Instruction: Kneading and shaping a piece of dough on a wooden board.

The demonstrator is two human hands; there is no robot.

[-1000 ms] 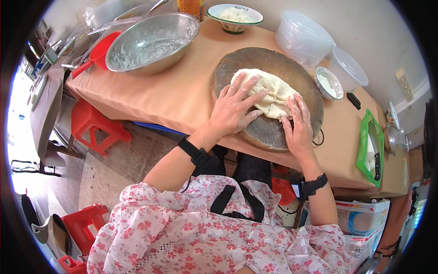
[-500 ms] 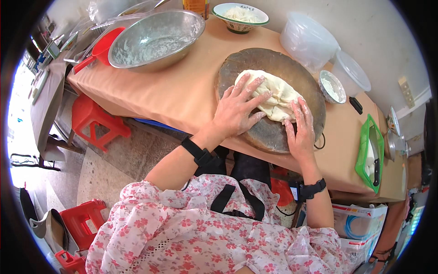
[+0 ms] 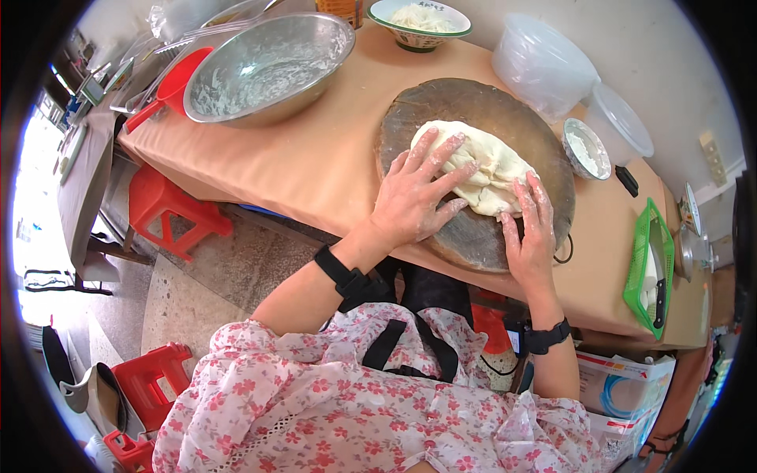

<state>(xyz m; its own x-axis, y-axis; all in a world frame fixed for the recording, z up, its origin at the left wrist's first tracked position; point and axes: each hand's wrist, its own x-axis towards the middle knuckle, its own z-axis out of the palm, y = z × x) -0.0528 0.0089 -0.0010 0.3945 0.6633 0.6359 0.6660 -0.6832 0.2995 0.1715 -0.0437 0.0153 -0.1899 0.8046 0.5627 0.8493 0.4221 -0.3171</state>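
A pale, lumpy mass of dough [image 3: 482, 162] rests on a round, dark wooden board [image 3: 430, 96]. My left hand [image 3: 414, 193] lies across the dough's near left side, fingers spread and dusted with flour, thumb apart. At the right end, my right hand [image 3: 532, 236] touches the dough with its fingers stretched forward and slightly bent, its thumb at the near edge. The undersides of the fingers, where they meet the dough, are partly hidden.
A floury metal basin [image 3: 272, 71] and red dipper [image 3: 180, 83] stand at the back left. Right of the board are a flour bowl [image 3: 587, 150], clear plastic tubs [image 3: 544, 67] and a green basket [image 3: 643, 244] with a black-handled knife [image 3: 661, 303]. A patterned bowl [image 3: 418, 35] stands behind.
The whole view has shifted slightly, so the table and board appear a little farther right. Both hands stay on the dough in nearly the same pose.
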